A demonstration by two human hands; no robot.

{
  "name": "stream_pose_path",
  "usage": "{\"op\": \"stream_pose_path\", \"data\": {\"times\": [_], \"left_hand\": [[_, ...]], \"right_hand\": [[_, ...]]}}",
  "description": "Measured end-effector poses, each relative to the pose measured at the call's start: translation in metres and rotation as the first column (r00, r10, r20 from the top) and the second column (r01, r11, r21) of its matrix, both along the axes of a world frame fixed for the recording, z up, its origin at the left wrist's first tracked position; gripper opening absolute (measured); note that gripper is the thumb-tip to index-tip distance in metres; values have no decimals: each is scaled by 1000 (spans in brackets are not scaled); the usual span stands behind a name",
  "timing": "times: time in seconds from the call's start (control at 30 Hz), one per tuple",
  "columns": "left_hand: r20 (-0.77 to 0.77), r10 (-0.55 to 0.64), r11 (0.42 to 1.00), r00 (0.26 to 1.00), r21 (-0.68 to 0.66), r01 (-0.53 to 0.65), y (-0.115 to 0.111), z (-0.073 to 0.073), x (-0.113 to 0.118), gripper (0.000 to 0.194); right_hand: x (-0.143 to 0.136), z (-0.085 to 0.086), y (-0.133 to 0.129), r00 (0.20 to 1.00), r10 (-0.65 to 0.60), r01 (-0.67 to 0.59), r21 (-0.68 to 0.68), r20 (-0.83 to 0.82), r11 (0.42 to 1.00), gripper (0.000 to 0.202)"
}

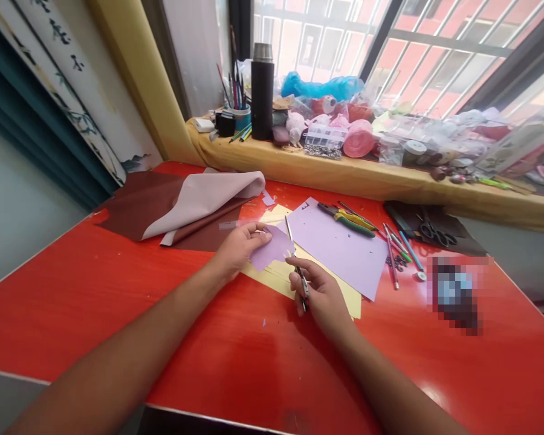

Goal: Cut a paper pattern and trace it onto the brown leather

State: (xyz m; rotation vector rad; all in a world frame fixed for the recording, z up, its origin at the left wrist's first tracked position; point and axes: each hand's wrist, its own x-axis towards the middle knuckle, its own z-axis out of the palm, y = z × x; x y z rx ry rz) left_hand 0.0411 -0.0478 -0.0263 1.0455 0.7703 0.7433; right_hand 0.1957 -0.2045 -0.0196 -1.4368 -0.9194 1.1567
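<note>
My left hand (247,244) pinches a small piece of purple paper (276,246) by its left side. In my right hand (318,291) is a pair of scissors (303,283), its fingers around the handles. The blades point up and away, at the right edge of the purple piece. Beneath both hands lie yellow sheets (278,278) on the red table (199,356). A larger purple sheet (340,248) rests partly over the yellow ones, just beyond my right hand.
Pliers (347,219) lie on the large sheet's far edge, with pencils (392,257) to their right. Black scissors (435,232) are further right. Folded brown material (199,208) covers the far left. A black flask (262,93) stands on the crowded windowsill (272,162).
</note>
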Motion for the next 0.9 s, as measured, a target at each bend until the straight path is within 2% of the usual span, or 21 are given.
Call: {"op": "stream_pose_path", "data": {"times": [0.17,0.4,0.6,0.73,0.9], "left_hand": [[75,1,999,997,-42,2,-10,8,6,48],[78,32,992,996,-127,-21,-27,14,13,42],[137,94,984,986,-162,-71,-42,15,19,46],[152,125,980,980,-175,-97,-43,16,20,48],[133,135,985,982,-128,-118,-31,12,17,49]], "right_hand": [[-1,-4,2,998,25,-25,4,-56,1000,46],[-2,-12,1,991,47,-42,37,-126,998,43],[-5,-7,-1,988,98,-91,65,-119,994,35],[-5,-3,-1,994,75,-72,35,-78,997,32],[3,-3,3,997,-12,14,25,-80,1000,32]]}}
